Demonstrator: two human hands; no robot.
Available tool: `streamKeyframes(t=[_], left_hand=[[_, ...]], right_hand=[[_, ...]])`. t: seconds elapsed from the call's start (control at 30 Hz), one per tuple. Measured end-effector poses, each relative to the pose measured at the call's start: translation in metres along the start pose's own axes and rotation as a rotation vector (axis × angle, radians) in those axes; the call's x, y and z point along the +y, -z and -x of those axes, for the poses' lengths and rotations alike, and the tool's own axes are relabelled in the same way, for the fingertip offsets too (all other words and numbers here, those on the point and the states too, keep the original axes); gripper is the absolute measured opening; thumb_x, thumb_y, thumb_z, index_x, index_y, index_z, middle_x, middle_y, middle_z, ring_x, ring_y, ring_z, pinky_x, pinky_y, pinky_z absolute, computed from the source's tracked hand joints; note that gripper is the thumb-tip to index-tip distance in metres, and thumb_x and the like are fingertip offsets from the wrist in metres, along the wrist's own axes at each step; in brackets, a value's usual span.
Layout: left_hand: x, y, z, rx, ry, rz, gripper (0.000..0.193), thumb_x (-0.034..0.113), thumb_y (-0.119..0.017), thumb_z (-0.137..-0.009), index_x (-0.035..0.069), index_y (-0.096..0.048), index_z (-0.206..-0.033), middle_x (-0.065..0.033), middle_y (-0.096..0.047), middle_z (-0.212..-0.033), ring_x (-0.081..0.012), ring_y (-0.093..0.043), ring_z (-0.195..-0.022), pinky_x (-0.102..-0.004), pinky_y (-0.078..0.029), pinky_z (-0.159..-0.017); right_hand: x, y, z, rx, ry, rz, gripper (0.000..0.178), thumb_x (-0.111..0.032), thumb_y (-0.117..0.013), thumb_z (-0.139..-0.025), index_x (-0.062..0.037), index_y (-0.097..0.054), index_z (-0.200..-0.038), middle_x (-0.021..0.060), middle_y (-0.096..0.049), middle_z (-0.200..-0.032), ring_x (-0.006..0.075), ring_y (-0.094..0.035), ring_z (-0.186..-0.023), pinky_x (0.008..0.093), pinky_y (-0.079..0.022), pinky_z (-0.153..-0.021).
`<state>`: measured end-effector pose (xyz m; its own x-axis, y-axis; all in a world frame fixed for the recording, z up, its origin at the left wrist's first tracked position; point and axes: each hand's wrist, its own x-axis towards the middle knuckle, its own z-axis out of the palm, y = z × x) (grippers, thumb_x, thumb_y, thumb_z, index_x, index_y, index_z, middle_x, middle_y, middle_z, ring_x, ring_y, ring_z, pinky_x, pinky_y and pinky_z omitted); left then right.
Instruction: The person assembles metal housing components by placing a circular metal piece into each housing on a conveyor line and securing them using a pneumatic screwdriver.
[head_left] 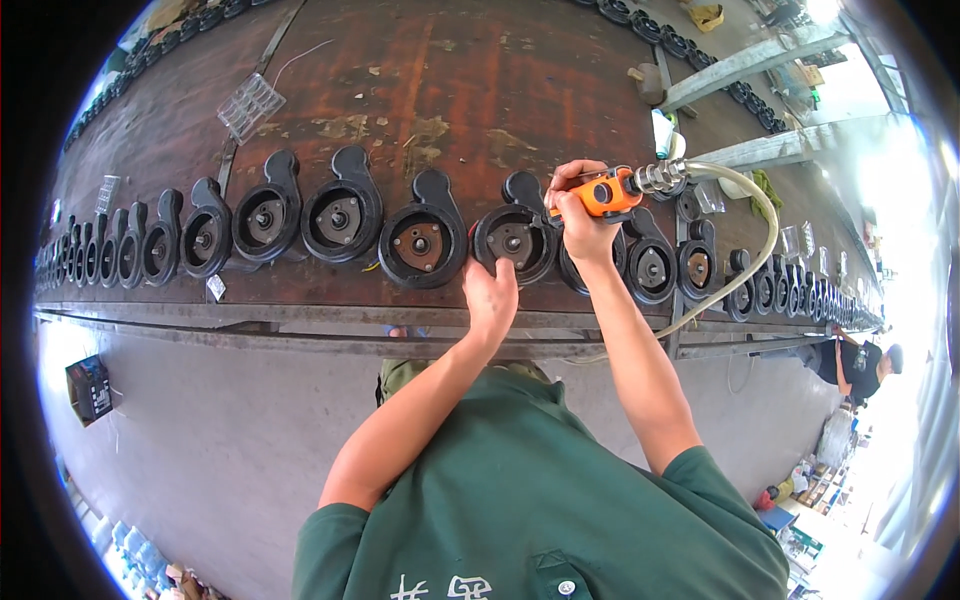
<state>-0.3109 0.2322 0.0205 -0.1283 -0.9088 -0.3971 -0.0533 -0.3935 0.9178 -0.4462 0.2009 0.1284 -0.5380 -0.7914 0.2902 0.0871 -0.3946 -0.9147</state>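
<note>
My right hand (588,232) is wrapped round an orange air tool (606,195), held above the row of parts to the right of my left hand. A metal coupling (660,178) joins the tool to a pale hose (768,235). With my left hand (490,297) I grip the near left rim of a round black housing (514,240); some fingers are hidden behind the rim. This housing has a rounded neck pointing away from me and a grey metal disc inside. Directly to its left stands a similar housing (421,243) with a brownish disc.
Similar black housings (266,220) line the front of the stained brown table (440,90) on both sides. A clear plastic tray (250,108) lies farther back. Metal beams (757,65) stand at the right. Another person (853,366) is at the far right. A dark box (89,389) sits on the floor.
</note>
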Motion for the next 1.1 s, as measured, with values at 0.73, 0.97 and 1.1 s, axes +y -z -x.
streamKeyframes(t=[0.73,0.97,1.1], left_hand=[[0.014,0.004,0.004,-0.032,-0.117,-0.033,0.057,0.008,-0.058,-0.087,-0.004,-0.047,-0.142,-0.0260,-0.059,-0.132,-0.0410,-0.057,-0.126,-0.0431,-0.043,-0.108],[0.008,0.006,0.003,-0.060,-0.090,-0.027,0.060,0.011,-0.058,-0.088,-0.002,-0.045,-0.145,-0.0262,-0.057,-0.136,-0.0405,-0.054,-0.129,-0.0438,-0.039,-0.112],[-0.003,-0.003,-0.001,-0.027,-0.033,0.018,0.061,0.010,-0.058,-0.087,-0.002,-0.044,-0.146,-0.0263,-0.056,-0.137,-0.0411,-0.053,-0.129,-0.0435,-0.039,-0.112]], right_hand=[[-0.032,-0.002,0.004,-0.724,0.264,0.358,0.014,0.000,-0.067,-0.072,-0.0033,-0.064,-0.085,0.0110,-0.068,-0.081,0.0182,-0.066,-0.065,0.0277,-0.053,-0.060],[-0.030,-0.011,-0.009,-0.711,0.177,0.407,0.017,0.002,-0.069,-0.073,-0.0030,-0.065,-0.088,0.0070,-0.068,-0.084,0.0149,-0.066,-0.072,0.0289,-0.052,-0.065],[-0.003,-0.019,-0.003,0.016,0.017,0.167,0.019,0.005,-0.063,-0.085,-0.0011,-0.062,-0.103,0.0044,-0.067,-0.087,0.0101,-0.064,-0.071,0.0232,-0.054,-0.065]])
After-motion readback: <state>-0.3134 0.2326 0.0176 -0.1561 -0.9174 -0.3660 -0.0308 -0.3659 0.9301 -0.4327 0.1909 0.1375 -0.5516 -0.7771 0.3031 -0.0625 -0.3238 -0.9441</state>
